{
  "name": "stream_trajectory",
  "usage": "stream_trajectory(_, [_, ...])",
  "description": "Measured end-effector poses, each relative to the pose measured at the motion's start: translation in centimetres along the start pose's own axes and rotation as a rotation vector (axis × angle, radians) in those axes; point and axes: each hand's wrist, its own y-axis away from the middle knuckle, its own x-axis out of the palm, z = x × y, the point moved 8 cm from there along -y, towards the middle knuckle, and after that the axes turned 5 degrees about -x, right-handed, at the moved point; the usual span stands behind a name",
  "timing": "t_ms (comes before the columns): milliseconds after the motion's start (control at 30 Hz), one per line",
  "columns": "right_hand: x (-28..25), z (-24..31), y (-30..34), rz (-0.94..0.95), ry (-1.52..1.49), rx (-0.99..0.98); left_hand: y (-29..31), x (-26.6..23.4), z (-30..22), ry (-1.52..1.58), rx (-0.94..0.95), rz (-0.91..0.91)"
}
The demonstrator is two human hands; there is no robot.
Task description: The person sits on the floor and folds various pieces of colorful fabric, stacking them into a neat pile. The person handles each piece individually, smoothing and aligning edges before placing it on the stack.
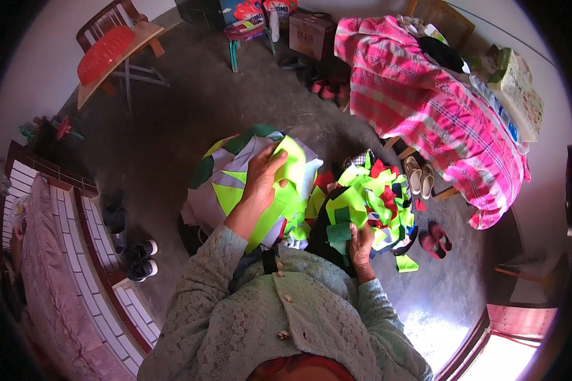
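Note:
My left hand (265, 174) is over a wide pile of cloth scraps (238, 159) in grey, dark green and neon yellow. Its thumb and fingers pinch a neon yellow cloth piece (291, 162). Lower and to the right, my right hand (362, 246) has its thumb raised and grips the edge of a small dark green cloth piece (339, 233). Around and beyond that hand lies a second heap of scraps (388, 197), mostly neon yellow with red and some dark pieces. My right fingers are partly hidden.
A pink plaid cloth (419, 95) covers furniture at the right. Beige shoes (419, 178) and red slippers (435, 240) lie near the heap; dark shoes (142, 260) are at the left. A wooden chair (111, 38) and green-legged stool (245, 32) stand at the back.

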Motion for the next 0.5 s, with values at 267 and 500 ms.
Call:
stream_trajectory(267, [-0.1,0.2,-0.2,-0.014,-0.003,0.006,-5.4,-1.2,-6.0,-0.143,0.291,-0.134])
stream_trajectory(500, [0.4,-0.5,-0.3,-0.022,-0.056,0.026,-8.8,-11.0,3.3,-0.447,0.069,-0.424])
